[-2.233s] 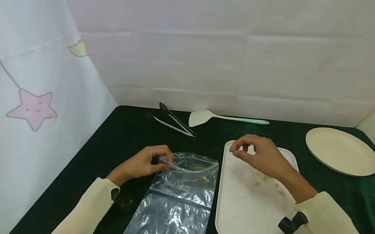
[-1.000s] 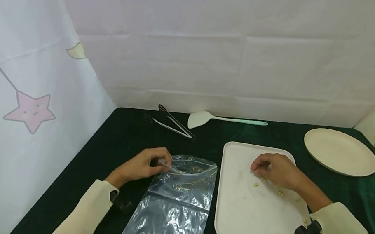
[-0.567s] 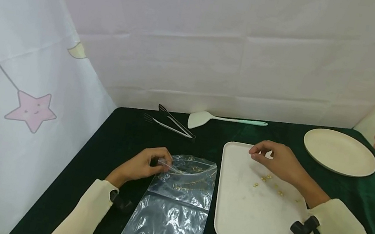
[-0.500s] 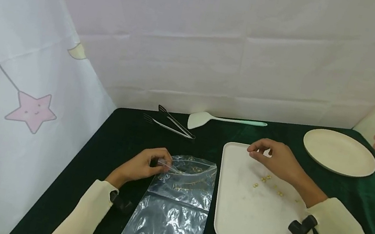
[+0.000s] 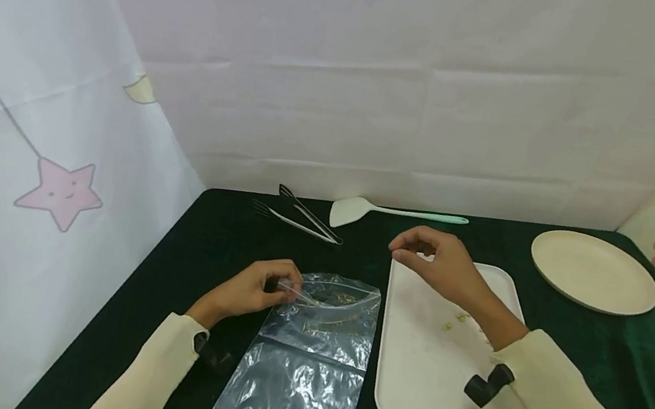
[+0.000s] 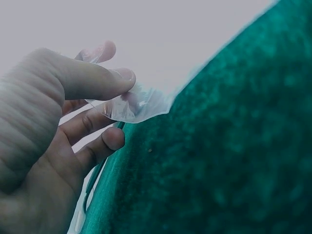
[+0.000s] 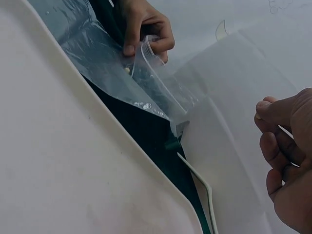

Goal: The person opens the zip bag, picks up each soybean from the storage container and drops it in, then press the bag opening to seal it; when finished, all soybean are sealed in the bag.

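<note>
The right hand (image 5: 441, 262) has swung left over the far corner of the tray (image 5: 420, 389), I'd say pinching a small yellow piece (image 7: 257, 116), bringing the work nearer the plastic bag (image 5: 291, 392). The left hand (image 5: 255, 287) grips the bag's mouth. More yellow bits (image 5: 447, 326) lie on the tray; tongs (image 5: 304, 224) rest beyond.

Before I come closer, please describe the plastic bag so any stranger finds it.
On the dark green tablecloth, look just left of the white tray. There lies the zip-top bag, its rim pinched by the left hand; unlike its neighbours, it is transparent.
</note>
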The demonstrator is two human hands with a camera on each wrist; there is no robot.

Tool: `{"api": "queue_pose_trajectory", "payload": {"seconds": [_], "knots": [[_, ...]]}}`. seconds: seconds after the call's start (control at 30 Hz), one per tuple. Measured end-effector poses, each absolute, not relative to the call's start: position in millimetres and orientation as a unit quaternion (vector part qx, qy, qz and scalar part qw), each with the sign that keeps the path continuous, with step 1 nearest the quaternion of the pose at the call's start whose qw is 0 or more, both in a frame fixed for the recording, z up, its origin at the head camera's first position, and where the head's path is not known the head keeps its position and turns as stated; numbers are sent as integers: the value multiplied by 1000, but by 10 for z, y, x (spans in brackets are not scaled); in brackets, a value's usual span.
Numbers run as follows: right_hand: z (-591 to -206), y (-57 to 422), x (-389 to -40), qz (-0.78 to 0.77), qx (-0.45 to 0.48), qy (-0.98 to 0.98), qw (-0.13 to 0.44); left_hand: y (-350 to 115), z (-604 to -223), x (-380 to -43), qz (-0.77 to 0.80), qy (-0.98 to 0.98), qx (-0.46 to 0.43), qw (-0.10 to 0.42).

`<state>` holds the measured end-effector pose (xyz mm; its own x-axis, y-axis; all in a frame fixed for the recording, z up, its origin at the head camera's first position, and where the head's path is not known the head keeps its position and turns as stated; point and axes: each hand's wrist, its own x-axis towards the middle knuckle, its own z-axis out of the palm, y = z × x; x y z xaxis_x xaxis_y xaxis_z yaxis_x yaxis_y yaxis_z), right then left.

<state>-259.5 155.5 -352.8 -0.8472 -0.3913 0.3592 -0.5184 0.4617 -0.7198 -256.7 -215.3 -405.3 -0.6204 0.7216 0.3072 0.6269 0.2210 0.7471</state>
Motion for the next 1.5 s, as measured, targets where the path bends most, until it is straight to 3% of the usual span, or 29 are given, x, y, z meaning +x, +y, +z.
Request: {"api": "queue_pose_trajectory", "payload": {"seconds": [0.97, 1.33, 1.5], "knots": [[-3664, 1153, -2483, 426, 358, -831, 8, -1976, -3961, -2561, 452, 774, 440, 59], [-3588, 1568, -2459, 374, 318, -870, 54, -1938, -4002, -2576, 457, 767, 447, 60], [-3561, 1893, -2429, 331, 304, -893, 34, -1938, -3997, -2560, 460, 771, 437, 60]]}}
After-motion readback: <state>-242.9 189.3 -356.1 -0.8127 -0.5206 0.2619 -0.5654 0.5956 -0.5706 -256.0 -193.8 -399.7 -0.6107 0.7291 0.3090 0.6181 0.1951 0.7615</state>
